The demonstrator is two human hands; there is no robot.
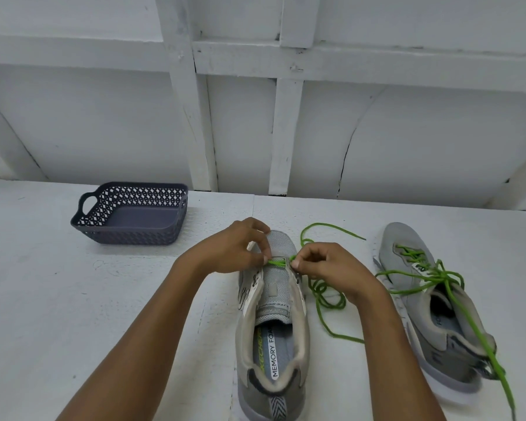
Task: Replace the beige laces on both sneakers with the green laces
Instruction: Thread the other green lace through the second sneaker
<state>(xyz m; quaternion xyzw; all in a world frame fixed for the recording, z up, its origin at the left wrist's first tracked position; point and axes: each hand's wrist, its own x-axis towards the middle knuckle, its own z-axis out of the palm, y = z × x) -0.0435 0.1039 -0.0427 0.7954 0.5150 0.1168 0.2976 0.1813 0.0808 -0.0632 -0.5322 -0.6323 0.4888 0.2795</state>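
A grey sneaker (274,323) stands in front of me, toe pointing away, its tongue bare of laces except for one green strand across the lowest eyelets. My left hand (237,250) pinches that green lace (325,296) at the left eyelet. My right hand (325,265) pinches it at the right eyelet. The rest of the lace lies in loose loops on the table to the right of the shoe. A second grey sneaker (431,314) lies further right, laced in green with its ends loosely tied. No beige lace is in view.
A dark blue lattice basket (104,226) with nothing in it sits at the back left of the white table (73,299). A white panelled wall rises directly behind the table.
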